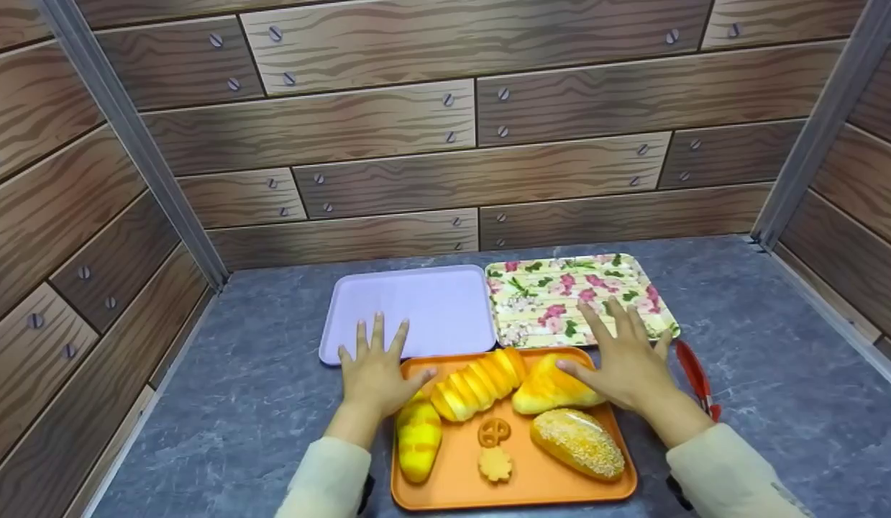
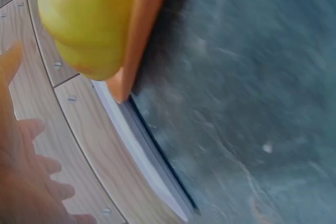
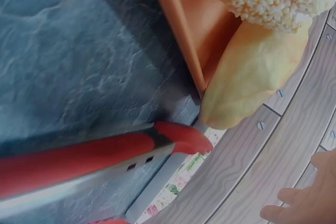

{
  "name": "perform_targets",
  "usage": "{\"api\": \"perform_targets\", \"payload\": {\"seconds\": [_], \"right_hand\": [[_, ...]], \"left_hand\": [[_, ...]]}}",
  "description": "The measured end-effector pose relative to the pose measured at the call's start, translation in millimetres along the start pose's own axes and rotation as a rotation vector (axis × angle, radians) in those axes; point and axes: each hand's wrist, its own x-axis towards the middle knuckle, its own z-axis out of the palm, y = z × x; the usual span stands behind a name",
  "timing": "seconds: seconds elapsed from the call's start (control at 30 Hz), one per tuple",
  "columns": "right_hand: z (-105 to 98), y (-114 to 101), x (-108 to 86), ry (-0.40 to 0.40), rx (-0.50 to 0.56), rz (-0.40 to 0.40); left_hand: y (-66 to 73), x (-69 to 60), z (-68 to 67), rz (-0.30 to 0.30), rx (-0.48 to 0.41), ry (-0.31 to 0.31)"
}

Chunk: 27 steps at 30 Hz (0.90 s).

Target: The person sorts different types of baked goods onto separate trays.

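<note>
Both hands hover palm down with fingers spread, holding nothing. My left hand (image 1: 375, 374) is over the left back corner of the orange tray (image 1: 452, 493), near a yellow-green bread (image 1: 418, 439) and a sliced-look loaf (image 1: 480, 386). Above the tray's right back corner, my right hand (image 1: 627, 363) partly covers a triangular bread (image 1: 553, 388). A seeded bread (image 1: 578, 442), a pretzel (image 1: 494, 432) and a flower-shaped cookie (image 1: 495, 465) also lie on the tray. In the left wrist view my left hand (image 2: 31, 177) shows at the edge; in the right wrist view, my right hand (image 3: 307, 195).
Behind the orange tray lie a purple tray (image 1: 416, 309) on the left and a floral tray (image 1: 531, 288) on the right. Red-handled tongs (image 1: 695, 374) rest on the grey table (image 1: 258, 403) to the right. Wood-patterned walls (image 1: 387, 129) stand at the back and sides.
</note>
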Motion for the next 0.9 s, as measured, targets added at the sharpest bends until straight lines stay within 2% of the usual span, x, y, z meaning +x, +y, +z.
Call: {"api": "perform_targets", "payload": {"seconds": [0.3,0.63,0.9], "right_hand": [[-7,14,-13.7,-0.008,0.021,0.016],[-10,32,-30.6,0.014,0.045,0.046],[-12,47,-42.2,-0.031,0.047,0.09]], "left_hand": [[-20.0,-11.6,9.9,0.018,-0.049,0.002],[-33.8,-24.0,17.2,0.028,-0.067,-0.003],[-43.1,-32.1,21.6,0.036,-0.089,-0.017]]}}
